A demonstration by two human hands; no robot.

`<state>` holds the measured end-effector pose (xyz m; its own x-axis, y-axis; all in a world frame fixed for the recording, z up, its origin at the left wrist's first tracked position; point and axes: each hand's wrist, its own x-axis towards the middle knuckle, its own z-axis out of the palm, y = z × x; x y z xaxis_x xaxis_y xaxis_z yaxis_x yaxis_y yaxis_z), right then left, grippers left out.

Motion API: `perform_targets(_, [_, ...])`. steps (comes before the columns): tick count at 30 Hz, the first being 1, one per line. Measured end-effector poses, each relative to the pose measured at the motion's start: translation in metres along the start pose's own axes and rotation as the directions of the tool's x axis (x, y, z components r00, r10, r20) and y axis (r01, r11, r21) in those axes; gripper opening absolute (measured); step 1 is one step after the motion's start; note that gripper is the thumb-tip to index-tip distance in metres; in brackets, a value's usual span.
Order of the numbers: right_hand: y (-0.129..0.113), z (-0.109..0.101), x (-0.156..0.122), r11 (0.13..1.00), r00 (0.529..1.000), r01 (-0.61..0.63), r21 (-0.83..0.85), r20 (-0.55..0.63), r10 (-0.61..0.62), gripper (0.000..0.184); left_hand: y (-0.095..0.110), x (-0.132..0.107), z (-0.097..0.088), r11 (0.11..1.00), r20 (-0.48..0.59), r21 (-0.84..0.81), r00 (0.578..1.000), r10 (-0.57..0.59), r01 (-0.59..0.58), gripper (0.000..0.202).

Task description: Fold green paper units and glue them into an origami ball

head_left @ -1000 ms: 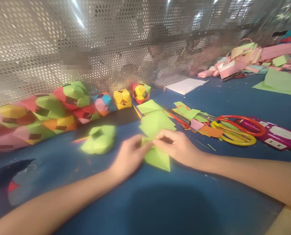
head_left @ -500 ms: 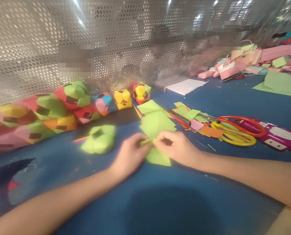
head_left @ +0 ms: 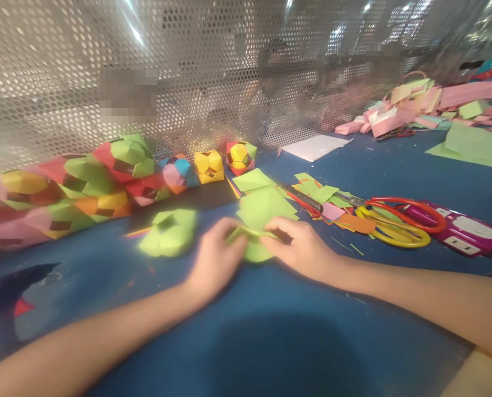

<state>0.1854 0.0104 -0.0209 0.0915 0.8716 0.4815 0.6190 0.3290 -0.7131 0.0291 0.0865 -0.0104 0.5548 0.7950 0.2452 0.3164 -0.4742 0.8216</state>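
While the left hand (head_left: 216, 255) pinches the left end of a green paper (head_left: 257, 253), the right hand (head_left: 301, 243) grips its right end, thumbs and fingers drawn close on both. The paper sits mid-scene over the blue table (head_left: 163, 331), on the near side of the green sheets (head_left: 266, 206), between the green ball (head_left: 165, 242) on the left and the scissors (head_left: 411, 243) on the right. It looks light, thin and pliable, probably easy to crease, so a soft pinch at the edges suits it.

Overhead glare (head_left: 135, 33), soft foreground shadow (head_left: 287, 353), blurred edges
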Motion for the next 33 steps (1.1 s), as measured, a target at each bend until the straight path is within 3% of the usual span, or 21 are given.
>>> perform_targets(3, [0.001, -0.002, 0.002, 0.997, 0.997, -0.068, 0.022, -0.037, 0.069, 0.016, -0.002, 0.002, 0.001, 0.999, 0.046, -0.026, 0.999, -0.024, 0.025, 0.008])
perform_targets(6, [0.001, -0.003, 0.001, 0.999, 0.996, -0.047, 0.027, -0.068, 0.049, 0.013, -0.003, 0.002, 0.003, 0.999, 0.083, -0.031, 0.996, -0.025, 0.027, 0.008])
perform_targets(11, [-0.001, -0.003, -0.001, 0.999, 0.996, 0.023, 0.023, -0.082, -0.021, 0.012, -0.008, 0.003, 0.003, 0.997, 0.069, -0.067, 0.997, -0.026, 0.031, 0.008])
perform_targets(16, [-0.002, -0.001, -0.001, 0.999, 0.996, 0.024, 0.038, -0.089, -0.021, 0.013, -0.014, 0.003, 0.002, 0.970, -0.014, -0.221, 0.995, -0.103, 0.097, 0.013])
perform_targets(19, [-0.001, 0.000, -0.001, 0.998, 0.995, 0.024, 0.061, -0.100, -0.018, 0.013, -0.013, 0.002, 0.004, 0.950, 0.026, -0.281, 0.991, -0.134, 0.136, 0.015])
perform_targets(23, [-0.002, -0.002, -0.001, 0.997, 0.996, 0.018, 0.068, -0.092, -0.011, 0.015, -0.009, 0.001, 0.006, 0.948, 0.103, -0.289, 0.989, -0.110, 0.136, 0.014])
perform_targets(28, [-0.001, -0.001, -0.001, 0.991, 1.000, -0.023, 0.130, 0.004, 0.023, 0.010, -0.005, 0.001, 0.006, 0.963, 0.137, -0.244, 0.988, -0.078, 0.110, 0.012])
perform_targets(33, [0.005, 0.002, -0.001, 1.000, 0.996, 0.029, -0.006, -0.088, -0.029, 0.006, -0.004, -0.001, 0.007, 0.977, 0.162, -0.193, 0.985, -0.055, 0.086, 0.010])
